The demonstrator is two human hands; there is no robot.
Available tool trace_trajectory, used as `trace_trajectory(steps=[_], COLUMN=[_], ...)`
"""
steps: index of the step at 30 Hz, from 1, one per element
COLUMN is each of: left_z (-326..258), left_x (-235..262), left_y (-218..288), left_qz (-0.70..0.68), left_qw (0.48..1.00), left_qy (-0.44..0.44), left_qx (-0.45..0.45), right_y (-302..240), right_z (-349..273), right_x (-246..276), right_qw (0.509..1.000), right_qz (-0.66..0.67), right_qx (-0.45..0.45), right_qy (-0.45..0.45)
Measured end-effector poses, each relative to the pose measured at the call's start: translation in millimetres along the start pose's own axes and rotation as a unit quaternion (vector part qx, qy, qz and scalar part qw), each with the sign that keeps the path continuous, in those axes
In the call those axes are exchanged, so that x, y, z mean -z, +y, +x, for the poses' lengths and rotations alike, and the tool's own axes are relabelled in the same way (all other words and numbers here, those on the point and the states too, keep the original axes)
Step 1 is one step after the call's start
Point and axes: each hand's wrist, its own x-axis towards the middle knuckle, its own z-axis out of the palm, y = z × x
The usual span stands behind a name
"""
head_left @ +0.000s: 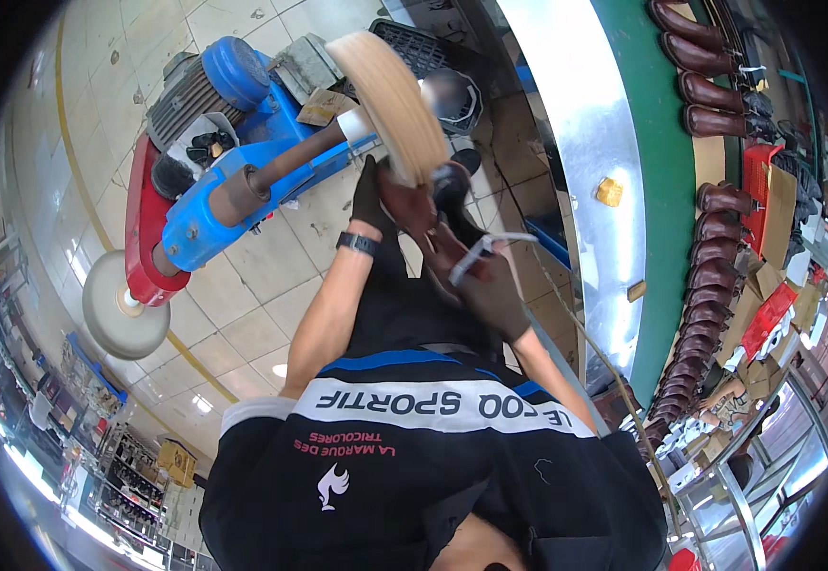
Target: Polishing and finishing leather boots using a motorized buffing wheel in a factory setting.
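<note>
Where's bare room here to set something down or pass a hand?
Free: the tiled floor between the blue buffing machine and the person's left forearm, and the steel strip around the small yellow piece. Crowded: the green belt edge lined with brown boots, and around both hands holding a boot at the buffing wheel.

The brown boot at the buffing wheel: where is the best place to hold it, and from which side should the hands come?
Hold the brown boot at both ends, as the gloved left hand and right hand do now, coming from below, on the person's side. The tan buffing wheel presses on its upper face, so probably that side should stay free of fingers.
</note>
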Motion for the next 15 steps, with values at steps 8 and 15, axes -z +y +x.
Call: trace_trajectory(steps=[8,15], left_z=[31.4,30.7], left_x=[36.4,33.2], left_y=[-2.2,-8.6], left_qz=[-0.043,-0.047], left_qw=[0.997,0.997], left_qy=[-0.061,-0.049], left_qx=[0.027,0.040], right_y=[5.5,46.4], right_z=[8.0,15.3], right_x=[-19.5,-9.4], right_qw=[0.983,0.999], right_qz=[-0.109,-0.004], right_qx=[0.145,0.032], right_qy=[0.030,0.016])
